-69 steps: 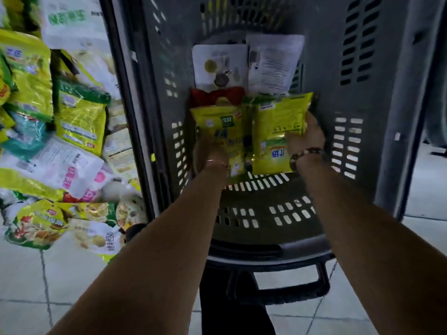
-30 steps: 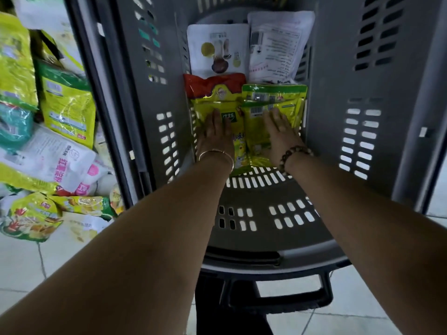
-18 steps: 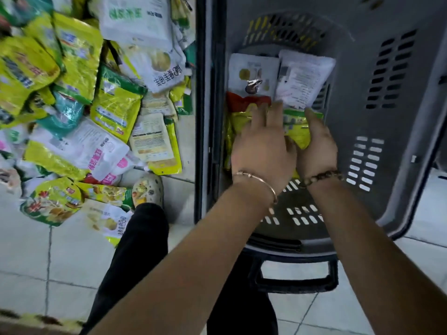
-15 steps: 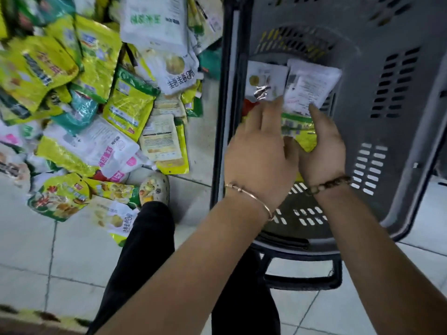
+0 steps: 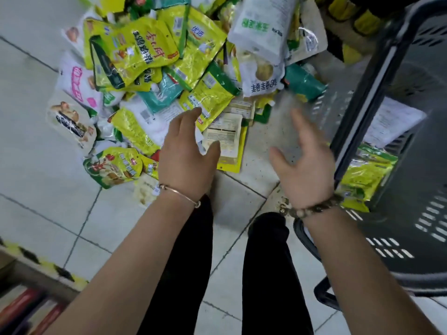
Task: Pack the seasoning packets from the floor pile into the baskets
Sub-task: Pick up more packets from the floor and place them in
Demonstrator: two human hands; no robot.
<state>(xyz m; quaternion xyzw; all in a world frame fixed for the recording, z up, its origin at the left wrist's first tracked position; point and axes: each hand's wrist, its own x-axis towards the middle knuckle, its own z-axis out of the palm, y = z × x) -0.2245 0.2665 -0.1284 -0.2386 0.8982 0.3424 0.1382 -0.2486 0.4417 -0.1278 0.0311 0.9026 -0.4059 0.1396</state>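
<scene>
The seasoning packets (image 5: pixel 169 68) lie heaped on the floor just left of the grey basket (image 5: pixel 420 250), so your left hand (image 5: pixel 186 158) hovers over their near edge and your right hand (image 5: pixel 307 170) beside the basket, fingers wide and empty, likely ready to gather more.

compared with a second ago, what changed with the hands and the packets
Both hands came out of the basket and swung left: the left hand now reaches over the floor pile, the right hand over the tiles beside it, both open and empty. They let go of the yellow packets, which lie in the basket. The white packet beyond them stayed put.
</scene>
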